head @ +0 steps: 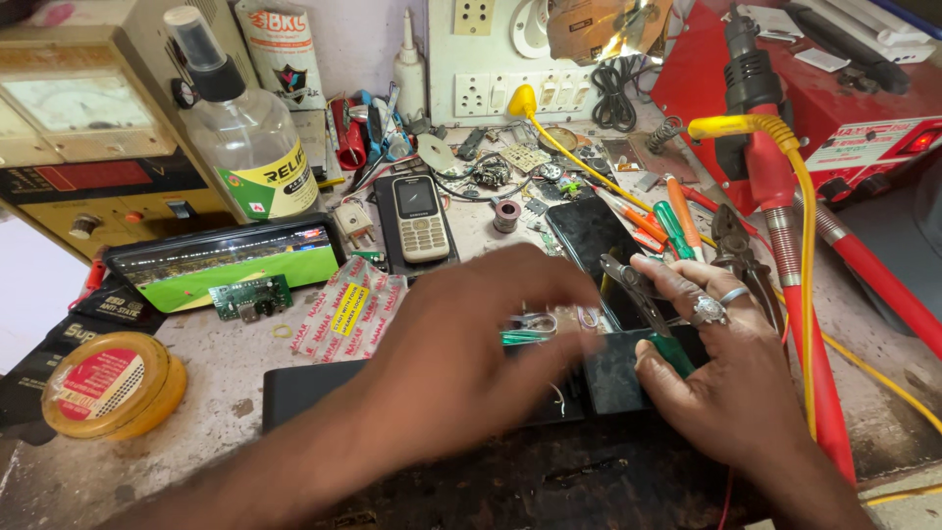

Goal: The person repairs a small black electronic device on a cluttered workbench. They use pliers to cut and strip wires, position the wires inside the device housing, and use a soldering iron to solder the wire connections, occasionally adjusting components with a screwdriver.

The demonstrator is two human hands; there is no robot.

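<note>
My left hand point(471, 339) reaches across the bench to the right and is blurred. It hovers over a long black flat case point(314, 388), and its fingertips are near a dark-screened phone point(587, 236). Whether it holds anything cannot be told. My right hand point(721, 368), with rings on two fingers, grips a green-handled metal tool point(633, 290). The tool's tip points up-left over the lower edge of the dark phone. A small green and silver clip point(525, 332) lies just beyond my left hand's fingers.
A keypad phone point(420, 218), a lit smartphone point(231, 263), a small green circuit board point(251, 297), a clear bottle point(245, 137) and a yellow tin point(108, 385) lie to the left. Screwdrivers point(677, 224), pliers point(738, 257), a yellow cable point(805, 245) and a red station point(844, 108) crowd the right.
</note>
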